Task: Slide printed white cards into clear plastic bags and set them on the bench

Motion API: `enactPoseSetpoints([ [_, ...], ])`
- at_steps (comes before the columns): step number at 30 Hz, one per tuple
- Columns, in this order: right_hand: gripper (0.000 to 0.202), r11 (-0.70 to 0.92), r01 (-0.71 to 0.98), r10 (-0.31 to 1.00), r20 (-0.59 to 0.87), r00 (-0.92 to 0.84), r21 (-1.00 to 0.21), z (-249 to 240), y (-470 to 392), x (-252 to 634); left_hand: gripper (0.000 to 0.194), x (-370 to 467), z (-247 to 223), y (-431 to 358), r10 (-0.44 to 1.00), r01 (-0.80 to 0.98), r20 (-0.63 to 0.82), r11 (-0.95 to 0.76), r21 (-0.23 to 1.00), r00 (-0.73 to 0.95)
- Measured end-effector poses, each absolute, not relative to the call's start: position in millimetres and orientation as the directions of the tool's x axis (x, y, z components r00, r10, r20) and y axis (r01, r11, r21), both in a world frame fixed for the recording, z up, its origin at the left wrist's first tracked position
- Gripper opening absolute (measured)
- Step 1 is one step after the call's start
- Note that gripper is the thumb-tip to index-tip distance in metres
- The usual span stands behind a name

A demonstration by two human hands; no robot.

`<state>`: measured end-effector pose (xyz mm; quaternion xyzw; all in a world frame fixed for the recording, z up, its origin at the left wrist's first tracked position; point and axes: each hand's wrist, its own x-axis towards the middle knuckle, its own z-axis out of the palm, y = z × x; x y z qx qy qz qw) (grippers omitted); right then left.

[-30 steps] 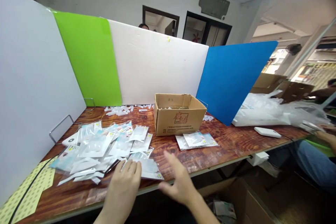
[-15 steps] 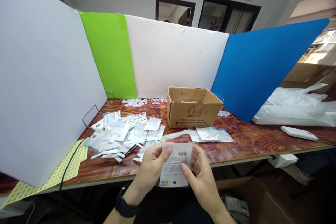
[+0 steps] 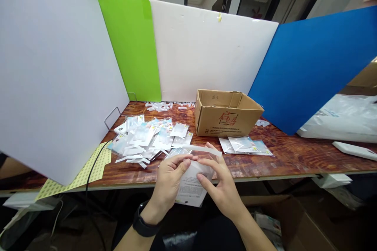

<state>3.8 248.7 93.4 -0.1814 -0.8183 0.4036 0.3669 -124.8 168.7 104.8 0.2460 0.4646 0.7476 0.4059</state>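
Between my hands, over the table's front edge, is a clear plastic packet (image 3: 192, 188) with a white printed card in it. Its text side faces me and it leans slightly. My left hand (image 3: 168, 180) pinches the packet's upper left, thumb on the front. With its thumb on the card face and fingers at the top edge, my right hand (image 3: 220, 182) grips the other side. A white strip (image 3: 203, 149) crosses just beyond my fingers, along what looks like the packet's clear flap. Left of the hands lies a heap of similar packets (image 3: 147, 137), partly overlapping loose white strips.
An open cardboard box (image 3: 229, 121) stands behind the hands. Several packets (image 3: 247, 146) lie in front of it. Small white pieces (image 3: 160, 106) are scattered along the white panel (image 3: 212, 55). A dotted yellow sheet (image 3: 76, 172) and black cable (image 3: 90, 180) hang over the left edge.
The packet has tilted, and my fingers have come together at its top edge, where the strip now shows over them. The head view has shifted, so the table scene sits slightly higher and further right.
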Motion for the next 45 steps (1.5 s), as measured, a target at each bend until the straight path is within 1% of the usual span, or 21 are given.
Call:
enactPoseSetpoints([
  [3, 0.023, 0.596, 0.005, 0.597, 0.44, -0.671, -0.803, 93, 249, 0, 0.017, -129, 100, 164, 0.879, -0.421, 0.012, -0.241, 0.875, -0.477],
  [8, 0.024, 0.608, 0.026, 0.599, 0.437, -0.671, -0.793, 96, 250, -3, 0.025, -134, 94, 154, 0.928, -0.459, 0.127, -0.289, 0.84, -0.35],
  [11, 0.024, 0.651, 0.036, 0.578, 0.465, -0.671, -0.758, 95, 250, -5, 0.025, -137, 89, 152, 0.924, -0.448, 0.143, -0.303, 0.841, -0.355],
  [14, 0.03, 0.765, 0.097, 0.541, 0.553, -0.634, -0.637, 92, 248, -8, 0.024, -140, 84, 153, 0.87, -0.323, 0.079, -0.263, 0.909, -0.487],
  [16, 0.04, 0.858, 0.153, 0.491, 0.694, -0.527, -0.49, 92, 247, -10, 0.025, -141, 83, 154, 0.821, -0.215, 0.055, -0.212, 0.953, -0.568],
  [17, 0.044, 0.897, 0.16, 0.435, 0.765, -0.474, -0.411, 92, 247, -12, 0.026, -140, 84, 154, 0.808, -0.174, 0.052, -0.189, 0.967, -0.587],
  [19, 0.049, 0.949, 0.1, 0.31, 0.839, -0.447, -0.298, 94, 247, -16, 0.026, -138, 86, 153, 0.802, -0.1, 0.073, -0.164, 0.981, -0.594],
  [20, 0.048, 0.961, 0.044, 0.262, 0.842, -0.472, -0.274, 96, 248, -19, 0.025, -135, 87, 153, 0.796, -0.048, 0.104, -0.165, 0.985, -0.596],
  [22, 0.045, 0.957, -0.054, 0.211, 0.812, -0.544, -0.285, 101, 249, -26, 0.023, -130, 90, 151, 0.776, 0.098, 0.204, -0.182, 0.978, -0.597],
  [25, 0.035, 0.933, -0.103, 0.222, 0.773, -0.594, -0.346, 111, 252, -34, 0.025, -124, 90, 147, 0.761, 0.287, 0.322, -0.185, 0.94, -0.563],
  [28, 0.026, 0.904, -0.131, 0.237, 0.731, -0.64, -0.407, 119, 256, -36, 0.032, -124, 90, 144, 0.794, 0.338, 0.328, -0.165, 0.927, -0.512],
  [30, 0.022, 0.898, -0.131, 0.235, 0.711, -0.663, -0.419, 123, 260, -35, 0.036, -125, 91, 143, 0.809, 0.359, 0.329, -0.158, 0.92, -0.487],
  [35, 0.018, 0.942, -0.071, 0.196, 0.71, -0.676, -0.328, 122, 266, -37, 0.039, -126, 93, 148, 0.821, 0.392, 0.331, -0.144, 0.909, -0.466],
  [37, 0.016, 0.949, -0.033, 0.221, 0.739, -0.636, -0.312, 116, 264, -40, 0.037, -125, 93, 151, 0.825, 0.378, 0.313, -0.132, 0.916, -0.471],
  [38, 0.014, 0.94, -0.019, 0.26, 0.748, -0.611, -0.342, 112, 262, -40, 0.035, -125, 93, 153, 0.826, 0.352, 0.296, -0.127, 0.927, -0.48],
  [39, 0.012, 0.909, -0.007, 0.333, 0.735, -0.591, -0.417, 109, 262, -41, 0.032, -125, 92, 154, 0.822, 0.31, 0.268, -0.119, 0.943, -0.502],
  [40, 0.011, 0.843, -0.004, 0.438, 0.69, -0.576, -0.538, 106, 264, -41, 0.03, -126, 91, 154, 0.817, 0.245, 0.224, -0.106, 0.964, -0.531],
  [42, 0.012, 0.601, -0.031, 0.663, 0.52, -0.538, -0.799, 106, 275, -41, 0.031, -132, 87, 153, 0.803, 0.046, 0.083, -0.07, 0.997, -0.59],
  [43, 0.014, 0.474, -0.057, 0.748, 0.437, -0.5, -0.879, 109, 286, -41, 0.035, -136, 85, 151, 0.793, -0.075, 0.0, -0.057, 0.996, -0.609],
  [44, 0.016, 0.389, -0.087, 0.809, 0.385, -0.444, -0.917, 115, 301, -41, 0.04, -141, 82, 148, 0.782, -0.195, -0.083, -0.05, 0.979, -0.618],
  [45, 0.017, 0.361, -0.114, 0.848, 0.377, -0.373, -0.925, 124, 319, -43, 0.045, -146, 79, 145, 0.766, -0.299, -0.153, -0.053, 0.953, -0.624],
])
